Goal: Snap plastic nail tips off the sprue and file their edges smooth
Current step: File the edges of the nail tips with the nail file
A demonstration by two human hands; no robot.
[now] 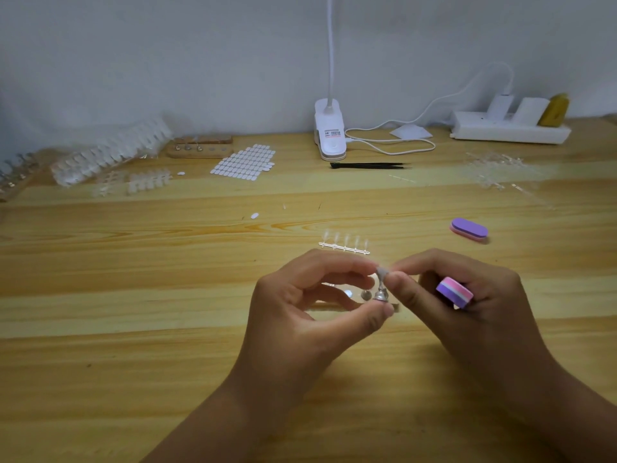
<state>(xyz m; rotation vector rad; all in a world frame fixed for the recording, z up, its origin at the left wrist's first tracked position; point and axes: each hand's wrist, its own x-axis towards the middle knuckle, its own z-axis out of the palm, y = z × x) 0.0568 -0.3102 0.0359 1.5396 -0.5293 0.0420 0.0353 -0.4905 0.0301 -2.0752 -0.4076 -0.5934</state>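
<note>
My left hand [310, 305] pinches a small silver metal nail stand [380, 290] between thumb and fingers, low over the wooden table [133, 295]. My right hand [460, 295] pinches a clear nail tip [381, 272] at the stand's top with thumb and forefinger. A purple, white and pink buffer block [454, 291] is tucked under the right hand's other fingers. A clear sprue [345, 245] with several tips lies just beyond my hands. Behind the stand lies a clear base bar [354, 297], partly hidden.
A second purple and pink buffer [469, 229] lies to the right. Black tweezers [369, 165], a white clip lamp [329, 132] with its cable and a power strip [507, 128] stand at the back. Sticker tabs [245, 162], bagged tips [110, 153] and loose sprues [497, 168] lie around.
</note>
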